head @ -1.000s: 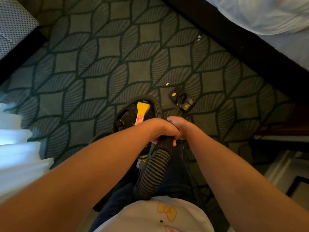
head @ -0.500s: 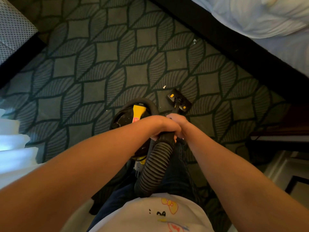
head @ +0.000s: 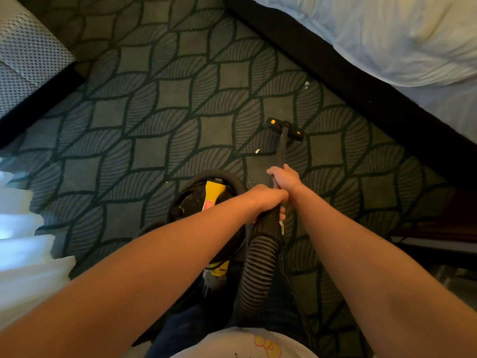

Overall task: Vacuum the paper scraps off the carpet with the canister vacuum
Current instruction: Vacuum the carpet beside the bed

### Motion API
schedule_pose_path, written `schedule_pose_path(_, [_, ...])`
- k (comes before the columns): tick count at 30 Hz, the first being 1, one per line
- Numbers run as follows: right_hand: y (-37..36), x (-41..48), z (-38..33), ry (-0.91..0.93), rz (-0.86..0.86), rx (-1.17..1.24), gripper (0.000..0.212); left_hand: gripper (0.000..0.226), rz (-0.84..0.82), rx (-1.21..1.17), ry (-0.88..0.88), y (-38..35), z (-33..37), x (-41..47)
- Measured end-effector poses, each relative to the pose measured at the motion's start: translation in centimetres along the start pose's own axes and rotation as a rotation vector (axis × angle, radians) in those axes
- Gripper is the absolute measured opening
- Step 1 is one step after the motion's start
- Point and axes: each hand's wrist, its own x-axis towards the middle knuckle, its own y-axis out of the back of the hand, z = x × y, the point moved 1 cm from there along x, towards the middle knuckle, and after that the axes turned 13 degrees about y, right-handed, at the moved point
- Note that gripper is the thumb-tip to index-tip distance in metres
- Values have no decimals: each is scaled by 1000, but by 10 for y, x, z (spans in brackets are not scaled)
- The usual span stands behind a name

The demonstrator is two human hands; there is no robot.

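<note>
A black canister vacuum (head: 201,205) with a yellow handle stands on the patterned carpet (head: 144,120) just in front of me. Its ribbed hose (head: 255,267) runs up to a black wand (head: 282,148). The floor nozzle (head: 285,129) with yellow spots lies flat on the carpet ahead. My left hand (head: 268,200) grips the wand's lower handle end. Just above it, my right hand (head: 285,177) grips the wand. A white paper scrap (head: 257,151) lies left of the wand. Another scrap (head: 306,85) lies near the bed frame.
A bed with white bedding (head: 387,40) and a dark frame (head: 335,81) runs along the right. A mesh-patterned seat (head: 25,55) sits at the upper left. White fabric (head: 23,249) lies at the left edge. Dark furniture (head: 438,228) stands at the right.
The wand and nozzle have pushed forward, away from me, past the nearer white scrap. My right hand slid further up the wand, apart from my left hand.
</note>
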Motion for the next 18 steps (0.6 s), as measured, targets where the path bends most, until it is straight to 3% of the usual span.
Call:
schedule_pose_path(2, [10,13,-7,11,-43,26,58,13,-18,-144,-31,-10,10,12])
schedule_pose_path(5, [27,30,-16,-45,-168,74,56,66,-10,-233,-71,-29,27,31])
schedule_pose_path(6, [31,38,-17,-73,-197,89,58,72,8,-192,-71,-36,34,34])
schedule_pose_path(8, [39,56,-19,-108,-217,70,63,61,84,-99,-76,-44,49,45])
schedule_pose_path(12, [55,89,-21,-102,-316,-129,64,71,182,-5,3,-30,78,63])
schedule_pose_path(14, [56,94,-17,-179,-396,-72,52,68,231,23,68,-16,92,76])
schedule_pose_path(16, [52,93,-12,-237,-402,-94,19,66,303,48,75,-10,109,87])
schedule_pose_path(18, [53,103,1,-201,-445,-175,20,64,340,78,92,-11,125,100])
